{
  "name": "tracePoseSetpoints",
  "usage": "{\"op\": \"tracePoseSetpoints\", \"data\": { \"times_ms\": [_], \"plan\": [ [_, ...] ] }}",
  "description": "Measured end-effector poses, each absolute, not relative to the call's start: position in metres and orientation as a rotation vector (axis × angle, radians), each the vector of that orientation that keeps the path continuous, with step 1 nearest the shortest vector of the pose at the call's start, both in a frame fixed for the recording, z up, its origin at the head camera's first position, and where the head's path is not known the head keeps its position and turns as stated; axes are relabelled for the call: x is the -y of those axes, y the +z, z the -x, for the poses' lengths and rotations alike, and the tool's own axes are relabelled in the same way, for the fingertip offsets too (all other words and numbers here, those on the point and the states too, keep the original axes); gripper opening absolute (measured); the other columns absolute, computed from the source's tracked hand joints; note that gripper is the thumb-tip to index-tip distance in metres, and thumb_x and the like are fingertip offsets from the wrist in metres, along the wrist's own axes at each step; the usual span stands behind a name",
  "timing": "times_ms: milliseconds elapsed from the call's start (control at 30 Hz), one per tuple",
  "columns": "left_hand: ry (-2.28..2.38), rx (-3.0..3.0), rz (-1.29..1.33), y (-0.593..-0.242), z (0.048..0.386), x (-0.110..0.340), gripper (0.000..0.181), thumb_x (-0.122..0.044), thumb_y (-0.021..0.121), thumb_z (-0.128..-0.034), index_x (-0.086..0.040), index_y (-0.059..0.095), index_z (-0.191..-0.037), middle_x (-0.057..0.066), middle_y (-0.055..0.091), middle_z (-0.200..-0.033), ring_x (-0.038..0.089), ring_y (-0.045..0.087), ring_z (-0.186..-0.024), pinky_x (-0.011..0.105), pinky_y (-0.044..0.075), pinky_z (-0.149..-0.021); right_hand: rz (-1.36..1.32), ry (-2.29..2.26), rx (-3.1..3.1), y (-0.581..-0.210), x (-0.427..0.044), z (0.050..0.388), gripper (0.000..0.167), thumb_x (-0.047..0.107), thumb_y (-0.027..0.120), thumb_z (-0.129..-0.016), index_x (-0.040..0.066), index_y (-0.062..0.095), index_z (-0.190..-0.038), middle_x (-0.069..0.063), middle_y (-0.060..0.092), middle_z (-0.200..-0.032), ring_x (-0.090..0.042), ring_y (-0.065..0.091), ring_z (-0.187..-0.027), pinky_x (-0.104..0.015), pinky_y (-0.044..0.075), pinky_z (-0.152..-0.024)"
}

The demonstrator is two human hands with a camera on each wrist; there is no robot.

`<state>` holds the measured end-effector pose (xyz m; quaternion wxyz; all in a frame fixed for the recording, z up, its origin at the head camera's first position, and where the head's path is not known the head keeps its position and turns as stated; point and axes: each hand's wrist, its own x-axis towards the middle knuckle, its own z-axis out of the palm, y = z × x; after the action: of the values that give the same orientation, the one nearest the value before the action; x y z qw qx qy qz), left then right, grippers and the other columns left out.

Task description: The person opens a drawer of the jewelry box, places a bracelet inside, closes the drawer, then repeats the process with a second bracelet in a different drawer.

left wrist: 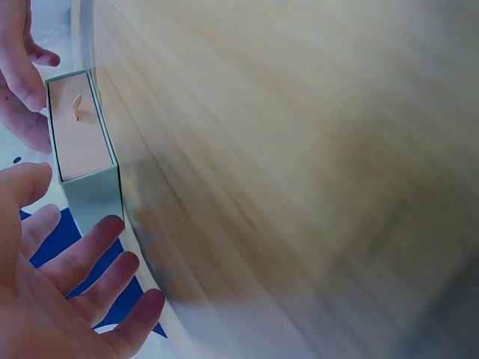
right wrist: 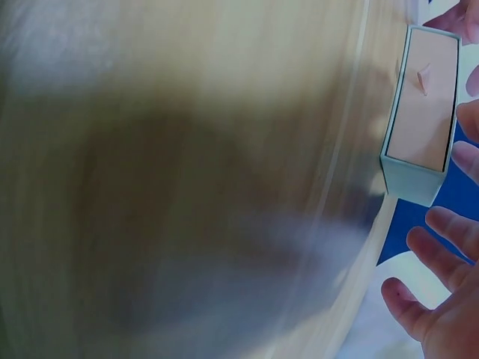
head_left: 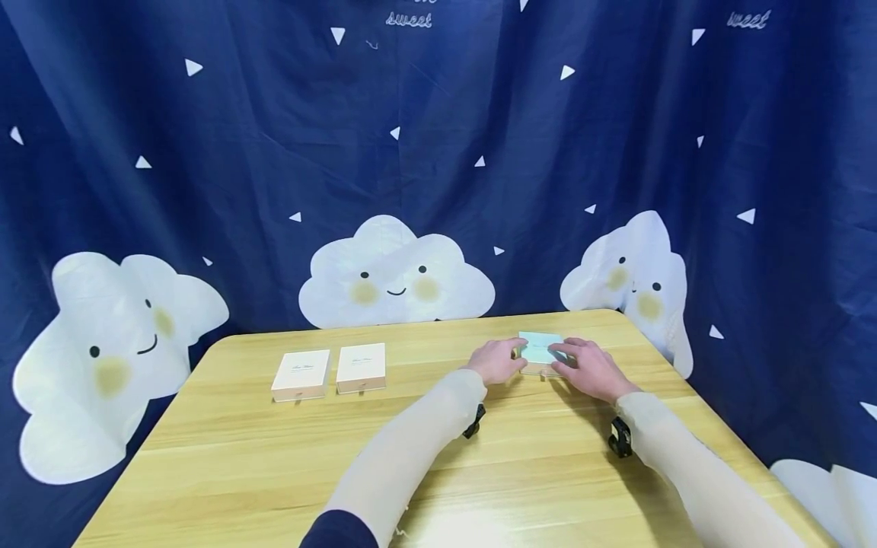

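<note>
A pale mint-green drawer box (head_left: pixel 537 348) lies at the far right part of the table. Its front is pink with a small ribbon pull tab (left wrist: pixel 77 108), and it looks closed. My left hand (head_left: pixel 496 361) is at the box's left side, fingers loosely spread in the left wrist view. On the other side, my right hand (head_left: pixel 591 371) has fingertips over the right part of the lid. The fingers (right wrist: pixel 426 258) spread loosely beside the box in the right wrist view. Whether either hand presses on the box is hard to tell.
Two similar boxes with white lids and pink fronts, a left one (head_left: pixel 302 373) and a right one (head_left: pixel 361 367), lie side by side at the table's left. The wooden table (head_left: pixel 274 464) ends at a dark blue curtain (head_left: pixel 438 175) with cloud prints.
</note>
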<state>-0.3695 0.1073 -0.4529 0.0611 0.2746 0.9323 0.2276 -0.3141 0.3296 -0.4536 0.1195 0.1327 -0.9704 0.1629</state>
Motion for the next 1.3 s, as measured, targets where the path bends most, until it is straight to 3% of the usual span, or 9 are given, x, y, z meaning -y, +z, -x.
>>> {"op": "tracePoseSetpoints", "data": {
  "times_ms": [433,667,900,1300],
  "plan": [
    [0.672,-2.833,-0.834,-0.456,0.372,-0.112,0.045,-0.037,0.056,-0.1028,-0.033,0.052,-0.148,-0.006,0.065,-0.134,0.017,0.058,-0.129,0.04,0.048,-0.105,-0.384,0.54,2.834,-0.46,-0.336,0.318,0.042,0.029,0.064,-0.098,0.011,0.064,-0.136,-0.022,0.063,-0.134,-0.047,0.054,-0.125,-0.066,0.041,-0.103],
    [0.658,-2.84,-0.8,-0.461,0.377,-0.115,0.043,-0.037,0.057,-0.1027,-0.037,0.053,-0.146,-0.008,0.068,-0.128,0.015,0.06,-0.125,0.039,0.05,-0.1,-0.405,0.569,2.818,-0.465,-0.337,0.321,0.041,0.026,0.064,-0.098,0.009,0.064,-0.136,-0.02,0.065,-0.133,-0.043,0.057,-0.125,-0.061,0.042,-0.105],
    [0.698,-2.832,-0.807,-0.461,0.377,-0.114,0.042,-0.033,0.059,-0.102,-0.032,0.056,-0.144,-0.005,0.066,-0.134,0.016,0.058,-0.128,0.039,0.047,-0.106,-0.408,0.586,2.797,-0.468,-0.336,0.321,0.04,0.024,0.065,-0.098,0.007,0.065,-0.134,-0.019,0.065,-0.133,-0.043,0.058,-0.125,-0.06,0.042,-0.105],
    [0.763,-2.827,-0.827,-0.464,0.379,-0.111,0.041,-0.031,0.059,-0.1016,-0.032,0.058,-0.143,-0.007,0.071,-0.122,0.013,0.062,-0.121,0.038,0.048,-0.104,-0.403,0.61,2.761,-0.465,-0.33,0.318,0.039,0.023,0.066,-0.097,0.006,0.066,-0.132,-0.018,0.066,-0.131,-0.043,0.058,-0.125,-0.059,0.042,-0.106]
  ]
}}
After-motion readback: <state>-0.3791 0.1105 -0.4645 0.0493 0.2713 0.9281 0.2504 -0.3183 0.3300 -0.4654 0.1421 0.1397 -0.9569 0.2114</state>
